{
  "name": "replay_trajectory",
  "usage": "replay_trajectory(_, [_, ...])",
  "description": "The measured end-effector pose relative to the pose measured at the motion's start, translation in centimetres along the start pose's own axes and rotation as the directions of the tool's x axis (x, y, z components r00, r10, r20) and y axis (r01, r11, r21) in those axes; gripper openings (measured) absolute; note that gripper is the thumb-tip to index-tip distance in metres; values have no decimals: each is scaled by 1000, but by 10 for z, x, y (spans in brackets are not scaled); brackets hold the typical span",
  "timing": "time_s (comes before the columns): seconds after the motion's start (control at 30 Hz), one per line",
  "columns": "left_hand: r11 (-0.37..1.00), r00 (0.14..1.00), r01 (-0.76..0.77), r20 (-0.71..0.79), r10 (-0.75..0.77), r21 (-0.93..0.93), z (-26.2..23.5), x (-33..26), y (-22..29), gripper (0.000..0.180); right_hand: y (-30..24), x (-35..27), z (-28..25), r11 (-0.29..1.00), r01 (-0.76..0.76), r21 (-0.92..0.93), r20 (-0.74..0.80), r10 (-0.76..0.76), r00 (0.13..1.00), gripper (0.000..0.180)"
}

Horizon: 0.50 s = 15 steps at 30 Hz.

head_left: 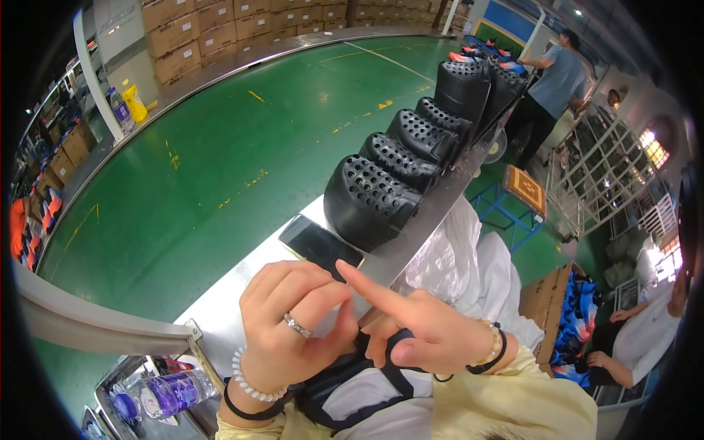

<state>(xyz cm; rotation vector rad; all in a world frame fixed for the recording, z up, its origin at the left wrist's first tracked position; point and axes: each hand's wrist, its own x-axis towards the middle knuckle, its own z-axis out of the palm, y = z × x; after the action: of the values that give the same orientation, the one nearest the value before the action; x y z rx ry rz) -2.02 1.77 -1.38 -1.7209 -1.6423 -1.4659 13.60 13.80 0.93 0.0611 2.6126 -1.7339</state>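
Note:
My left hand (293, 315), with a ring on one finger and a pale beaded bracelet, is closed with its fingers curled toward the thumb. Anything inside it is hidden. My right hand (418, 323) has its index finger stretched toward the left hand while its other fingers curl in. A dark blue edge (400, 339) shows between its thumb and curled fingers; its kind I cannot make out. Just beyond both hands, a black phone (319, 243) lies on the white bench (224, 297). Past the phone stands a black clog-like form with round holes (372, 202).
More black perforated forms (418, 139) line the bench. Crumpled clear plastic (444, 253) hangs at its right edge. A blue-legged stool (522, 192) and a carton of blue items (546, 315) stand right. A purple-labelled bottle (172, 392) lies lower left. Two people (550, 88) are at the right.

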Motion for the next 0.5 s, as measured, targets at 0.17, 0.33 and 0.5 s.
replay_trajectory(0.17, [999, 999, -23, 23, 24, -37, 1, 0, 7, 30, 2, -2, 2, 998, 47, 32, -14, -47, 999, 103])
replay_trajectory(0.33, [993, 995, -88, 49, 84, 82, -2, 1, 13, 29, -4, -3, 3, 994, 43, -103, -8, -44, 999, 102])
replay_trajectory(0.5, [924, 971, -234, 114, 209, 302, 1, -6, 15, 25, -9, -3, 5, 967, -26, -253, -3, 26, 1000, 99])
